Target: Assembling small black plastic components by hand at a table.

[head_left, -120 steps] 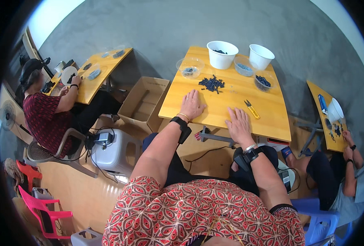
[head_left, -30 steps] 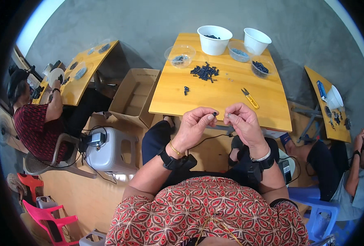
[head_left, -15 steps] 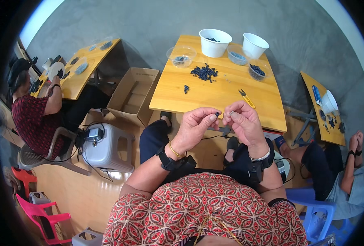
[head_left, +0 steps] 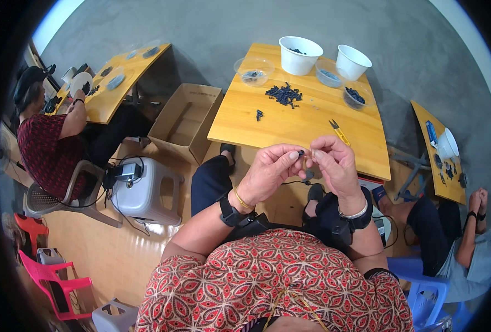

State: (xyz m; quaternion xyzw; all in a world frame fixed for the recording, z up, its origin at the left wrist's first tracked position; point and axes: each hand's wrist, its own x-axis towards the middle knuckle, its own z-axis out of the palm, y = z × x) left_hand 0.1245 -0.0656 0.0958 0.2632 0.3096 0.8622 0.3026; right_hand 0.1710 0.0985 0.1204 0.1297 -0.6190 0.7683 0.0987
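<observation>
My left hand (head_left: 272, 170) pinches a small dark blue-black part (head_left: 301, 152) between thumb and fingertips, just in front of the table's near edge. Close beside it, my right hand (head_left: 335, 164) is closed in a pinch, its fingertips nearly meeting those of the left. What the right fingers hold is too small to make out. Beyond the hands, a pile of similar dark parts (head_left: 285, 94) lies on the yellow wooden table (head_left: 240, 125). A few more dark parts (head_left: 259, 115) sit apart, nearer to me. Yellow-handled thread snips (head_left: 339, 133) rest at the right.
Two white tubs (head_left: 299, 65) (head_left: 351, 65) stand at the table's back, with clear bowls (head_left: 254, 74) (head_left: 328, 74) (head_left: 356, 98) around them. A cardboard box (head_left: 182, 124) and grey stool (head_left: 146, 193) are at the left. One person (head_left: 55, 133) works at a left table; another (head_left: 472, 243) sits at right.
The view has shifted slightly, so the table and its contents sit a little farther right. Both hands keep their pinches close together, with only small finger movement.
</observation>
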